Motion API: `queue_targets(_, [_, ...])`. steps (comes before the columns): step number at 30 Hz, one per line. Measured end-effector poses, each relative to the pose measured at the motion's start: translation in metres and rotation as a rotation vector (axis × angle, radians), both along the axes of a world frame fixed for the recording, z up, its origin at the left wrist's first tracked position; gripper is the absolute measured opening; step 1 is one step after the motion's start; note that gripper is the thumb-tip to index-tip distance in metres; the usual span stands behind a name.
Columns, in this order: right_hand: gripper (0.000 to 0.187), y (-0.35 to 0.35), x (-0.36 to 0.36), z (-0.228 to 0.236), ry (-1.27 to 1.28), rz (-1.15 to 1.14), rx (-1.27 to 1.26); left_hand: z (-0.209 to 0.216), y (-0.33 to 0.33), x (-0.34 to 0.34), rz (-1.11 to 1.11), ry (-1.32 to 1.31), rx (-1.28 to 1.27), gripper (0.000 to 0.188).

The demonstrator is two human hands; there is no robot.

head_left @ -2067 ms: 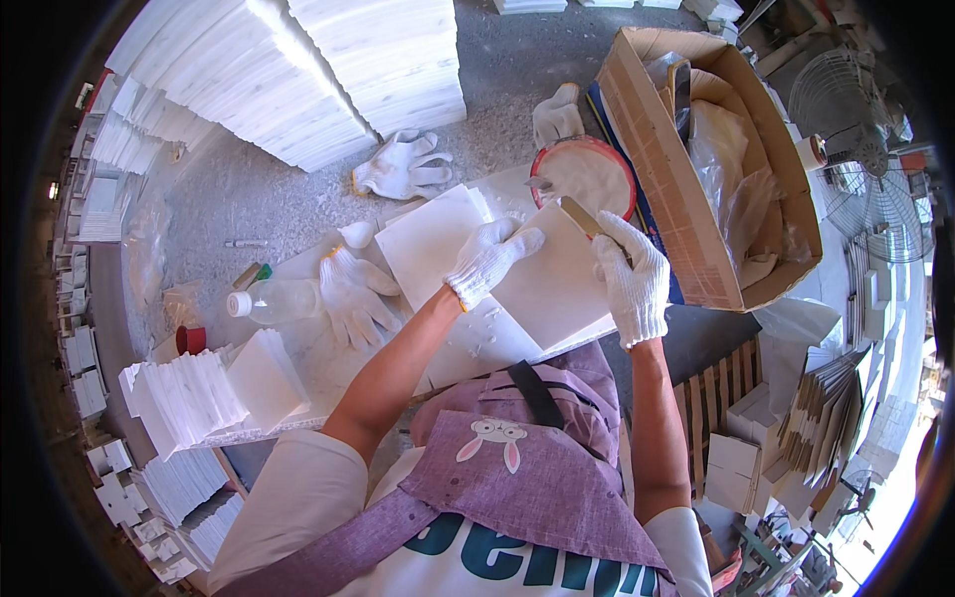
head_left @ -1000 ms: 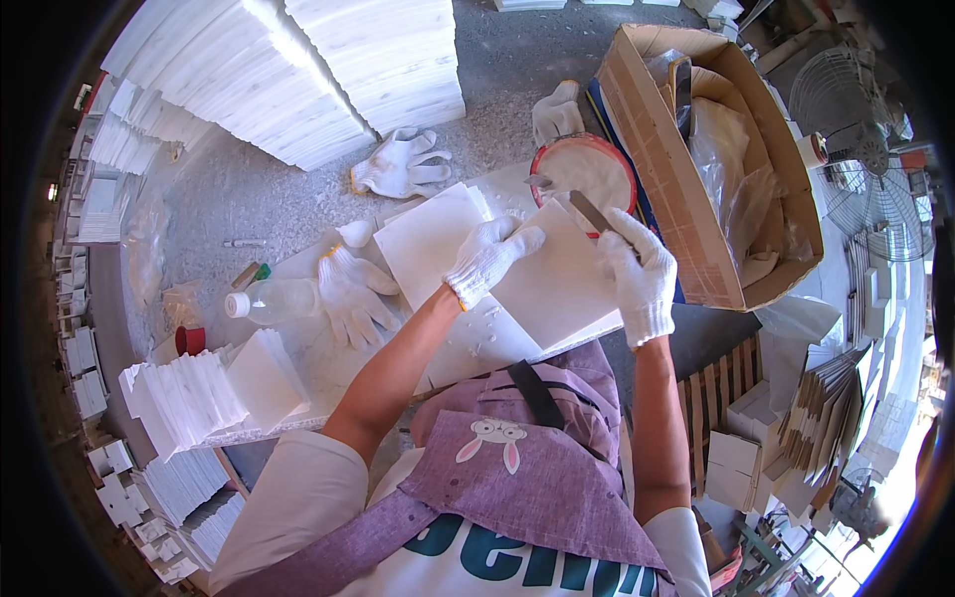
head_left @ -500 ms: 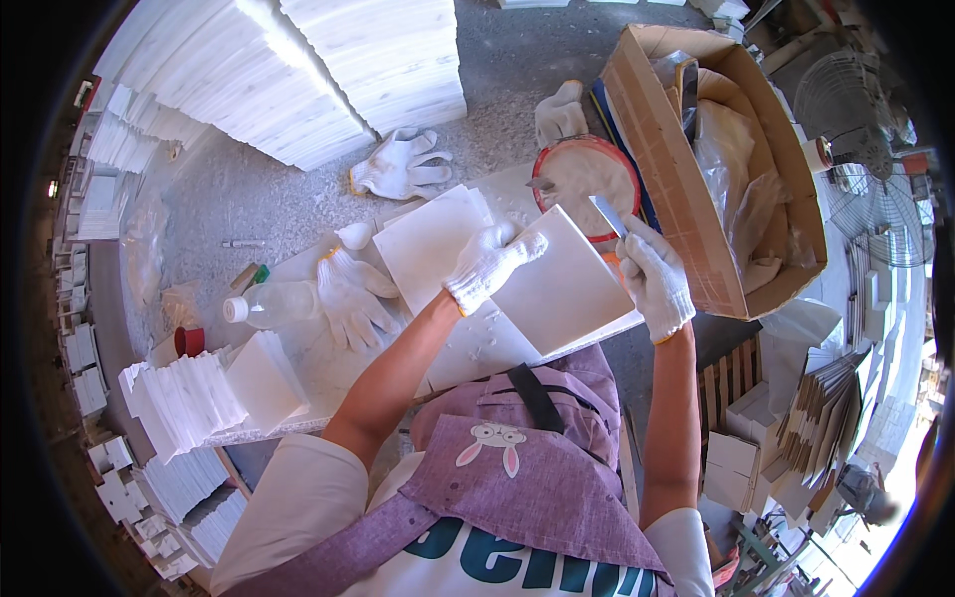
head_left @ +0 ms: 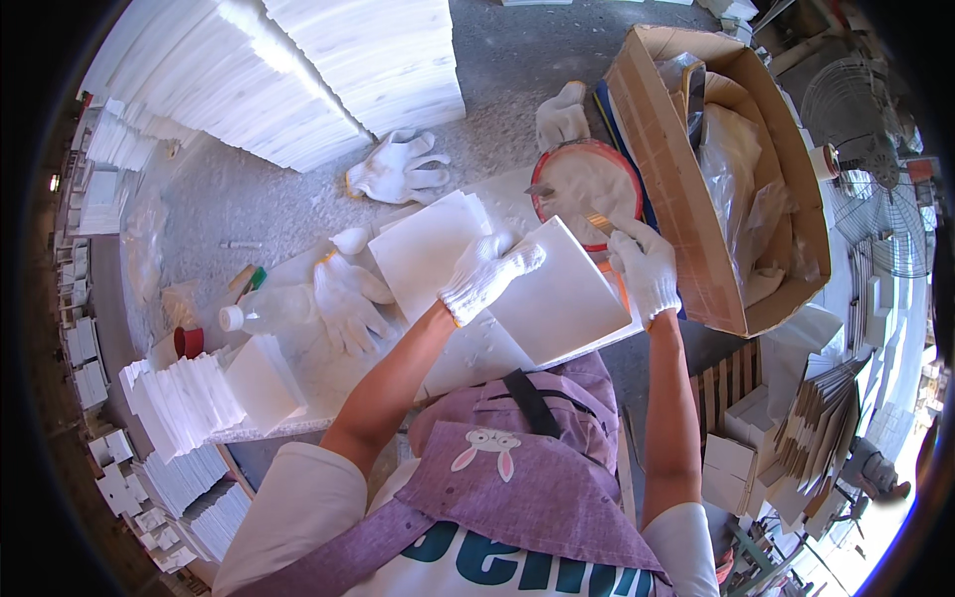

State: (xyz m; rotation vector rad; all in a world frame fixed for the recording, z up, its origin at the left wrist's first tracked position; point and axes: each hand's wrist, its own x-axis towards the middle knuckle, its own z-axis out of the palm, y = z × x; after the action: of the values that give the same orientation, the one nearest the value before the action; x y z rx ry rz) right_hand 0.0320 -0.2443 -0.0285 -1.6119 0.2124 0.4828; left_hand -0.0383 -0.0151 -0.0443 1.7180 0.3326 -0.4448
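My left hand (head_left: 489, 277), in a white knitted glove, grips a square white tile (head_left: 577, 298) by its left side, thumb and fingers closed on it. This tile lies tilted on other white tiles (head_left: 423, 249) on the work surface. In my gloved right hand (head_left: 647, 267) is a small flat-bladed scraper (head_left: 600, 225), its blade pointing up and left near the tile's upper right edge. The fingers hide its handle. Just beyond the tile stands a red-rimmed tub (head_left: 587, 184) of pale powdery or pasty material, with a dark flat tool (head_left: 540, 189) at its left rim.
A long cardboard box (head_left: 676, 189) with plastic bags stands right of the tub. Loose white gloves (head_left: 398, 169) lie beyond and left of the tiles. A clear bottle (head_left: 269, 310) and a tile stack (head_left: 189, 398) are at left. Tall white stacks (head_left: 368, 60) rise at the back.
My right hand has shifted slightly left, and the scraper's blade has turned, its face now yellowish instead of bright silver. My left hand keeps its hold on the tile.
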Motion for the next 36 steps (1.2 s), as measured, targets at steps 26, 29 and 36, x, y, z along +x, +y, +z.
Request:
queue_targets(26, [0.031, 0.001, 0.01, 0.011, 0.065, 0.027, 0.021, -0.003, -0.003, -0.001, 0.065, 0.059, -0.036, 0.031])
queue_targets(29, [0.033, -0.005, -0.003, 0.027, 0.035, -0.048, 0.092, 0.0, -0.003, 0.0, 0.076, 0.062, -0.057, 0.031])
queue_targets(36, [0.032, 0.01, -0.019, 0.048, -0.013, -0.011, -0.035, 0.0, -0.004, 0.002, 0.066, 0.049, -0.008, 0.034])
